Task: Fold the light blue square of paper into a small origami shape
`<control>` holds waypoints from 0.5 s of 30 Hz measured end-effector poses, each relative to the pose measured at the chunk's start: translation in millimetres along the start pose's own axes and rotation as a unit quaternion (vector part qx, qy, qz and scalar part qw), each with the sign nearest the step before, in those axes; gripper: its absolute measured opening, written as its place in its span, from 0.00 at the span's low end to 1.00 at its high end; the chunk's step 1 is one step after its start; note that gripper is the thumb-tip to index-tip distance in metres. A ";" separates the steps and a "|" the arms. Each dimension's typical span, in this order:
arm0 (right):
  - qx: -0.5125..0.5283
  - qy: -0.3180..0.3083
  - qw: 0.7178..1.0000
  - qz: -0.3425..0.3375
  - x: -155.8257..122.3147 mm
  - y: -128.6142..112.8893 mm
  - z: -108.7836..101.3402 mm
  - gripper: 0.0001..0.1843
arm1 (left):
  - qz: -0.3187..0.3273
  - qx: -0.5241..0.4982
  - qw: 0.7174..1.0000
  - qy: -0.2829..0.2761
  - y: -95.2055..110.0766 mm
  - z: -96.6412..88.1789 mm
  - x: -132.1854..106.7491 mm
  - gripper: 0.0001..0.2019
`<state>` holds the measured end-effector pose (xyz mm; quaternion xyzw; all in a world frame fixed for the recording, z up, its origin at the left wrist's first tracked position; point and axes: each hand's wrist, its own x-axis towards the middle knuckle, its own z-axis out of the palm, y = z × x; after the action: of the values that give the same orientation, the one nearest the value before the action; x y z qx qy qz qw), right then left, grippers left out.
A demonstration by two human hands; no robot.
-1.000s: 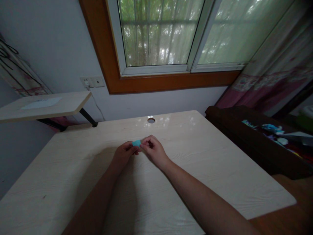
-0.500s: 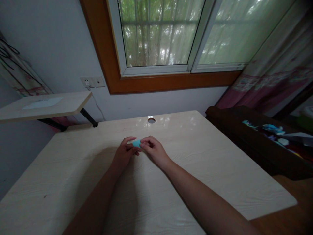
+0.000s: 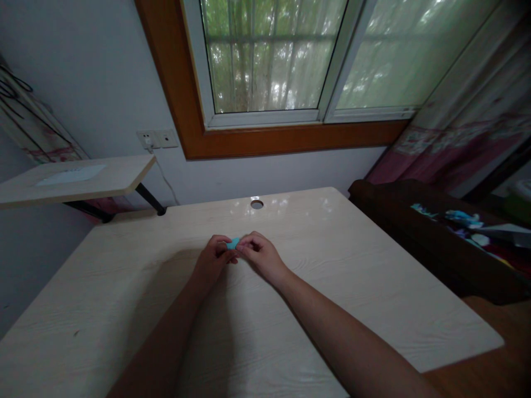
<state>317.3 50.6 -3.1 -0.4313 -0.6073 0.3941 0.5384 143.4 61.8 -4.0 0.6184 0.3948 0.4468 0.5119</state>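
A small turquoise piece [image 3: 233, 243], perhaps paper or something soft, is held between both hands above the pale wooden table [image 3: 357, 287]. My left hand [image 3: 211, 258] grips its left end with curled fingers and thumb. From the right, my right hand [image 3: 259, 251] pinches the other end between thumb and fingertips. Fingers cover much of the piece, so its full shape and exact kind are hidden.
A raised shelf [image 3: 120, 171] on black legs stands at the table's back left, with a white sheet [image 3: 72, 174] on it. A round cable hole [image 3: 257, 204] lies near the back edge. Dark wooden furniture [image 3: 398, 237] with colourful items borders the right side.
Less of the turquoise piece shows now, and it looks narrower. The left fingers have closed in around it, while the right hand has hardly moved.
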 end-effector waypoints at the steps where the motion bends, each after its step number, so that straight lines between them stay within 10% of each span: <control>1: 0.002 0.004 1.000 0.001 0.0 0.6 0.3 0.06 | 0.000 -0.002 1.000 0.000 -0.1 0.2 -0.1 0.17; 15: 0.166 -0.003 0.984 0.070 0.5 5.3 4.9 0.11 | 0.006 0.022 0.999 0.023 2.2 0.9 -0.3 0.14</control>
<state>312.9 52.7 -8.5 -0.3767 -0.5034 0.5273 0.5715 144.2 60.9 -1.9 0.6212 0.4126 0.4550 0.4867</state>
